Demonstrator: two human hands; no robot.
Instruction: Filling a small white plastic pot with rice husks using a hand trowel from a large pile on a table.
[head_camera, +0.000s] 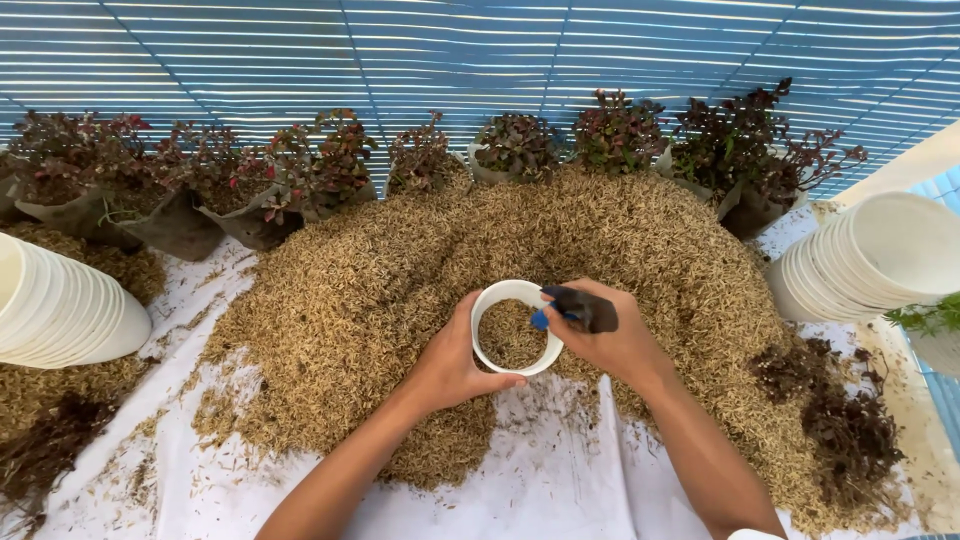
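Note:
My left hand (448, 365) grips the near left rim of a small white pot (497, 296) partly filled with tan husk. The pot sits tilted on a big mound of husk (360, 290). Over the pot's right rim, my right hand (610, 340) is closed on a dark trowel with a blue part (580, 310). The trowel's tip reaches over the pot's opening.
A row of red-leaved plants in dark bags (250, 180) lines the far edge of the mound. Stacks of white pots lie at the left (60, 310) and right (870, 260). Dark root clumps (850, 430) lie at the right on the white sheet (560, 480).

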